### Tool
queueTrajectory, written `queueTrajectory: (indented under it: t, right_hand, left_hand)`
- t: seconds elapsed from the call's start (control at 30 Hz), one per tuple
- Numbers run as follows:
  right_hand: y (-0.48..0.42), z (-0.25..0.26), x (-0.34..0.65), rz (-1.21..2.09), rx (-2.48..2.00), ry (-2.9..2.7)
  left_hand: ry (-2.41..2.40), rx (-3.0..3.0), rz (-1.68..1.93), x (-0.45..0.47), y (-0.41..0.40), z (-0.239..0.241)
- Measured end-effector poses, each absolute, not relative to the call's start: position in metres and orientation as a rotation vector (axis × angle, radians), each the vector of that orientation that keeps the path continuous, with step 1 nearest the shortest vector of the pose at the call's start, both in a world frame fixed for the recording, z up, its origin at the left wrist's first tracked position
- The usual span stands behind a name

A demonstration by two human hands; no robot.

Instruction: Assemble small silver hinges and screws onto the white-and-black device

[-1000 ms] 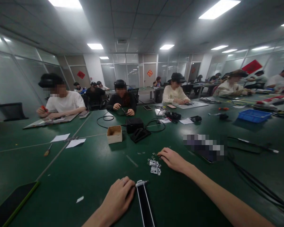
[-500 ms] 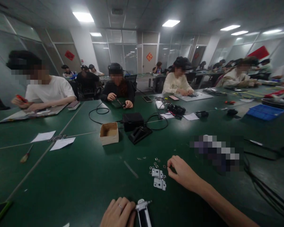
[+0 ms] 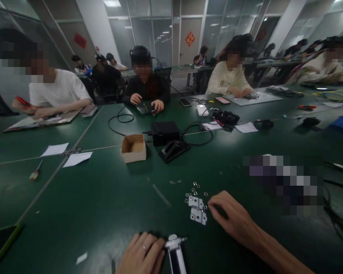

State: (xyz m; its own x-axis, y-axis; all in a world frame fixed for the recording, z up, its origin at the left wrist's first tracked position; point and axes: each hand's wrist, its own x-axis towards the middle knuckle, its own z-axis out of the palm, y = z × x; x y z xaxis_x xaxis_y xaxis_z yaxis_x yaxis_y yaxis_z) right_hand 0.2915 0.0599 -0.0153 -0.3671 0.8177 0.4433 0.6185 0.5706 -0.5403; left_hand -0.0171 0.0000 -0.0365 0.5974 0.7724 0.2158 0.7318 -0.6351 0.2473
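Note:
My left hand point(image 3: 144, 253), a ring on one finger, lies at the bottom of the view with its fingers together. Its fingertips are against a narrow white metal frame point(image 3: 177, 257) with a dark middle and a bolt through its top end. Right of the middle, my right hand point(image 3: 230, 215) has thumb and forefinger curled toward each other at the table; anything between them is too small to make out. Beside those fingertips lie two white metal plates with holes point(image 3: 198, 215) and several small nuts or rings point(image 3: 194, 192).
An open cardboard box point(image 3: 133, 150), a black box point(image 3: 165, 133) and a black stand point(image 3: 174, 151) are ahead. Cables point(image 3: 335, 219) run at the right. A brush point(image 3: 36, 171) and paper slips point(image 3: 77, 159) lie left. Several people work across the green table point(image 3: 103, 205).
My head has tilted down, so the scene is shifted. My right hand has come down closer to the plates, its thumb and forefinger more closed. My left hand stays by the white frame.

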Motion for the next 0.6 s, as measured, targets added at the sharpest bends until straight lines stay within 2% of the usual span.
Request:
queueTrajectory:
  t: [0.17, 0.6]
  right_hand:
    - [0.047, -0.005, 0.272, 0.335, -0.99, -2.167]
    - [0.026, -0.01, 0.234, 0.488, -0.913, -2.313]
  left_hand:
    - [1.348, 2.622, 0.383, -0.002, 0.004, -0.007]
    - [1.388, 2.66, 0.434, 0.003, 0.003, -0.003]
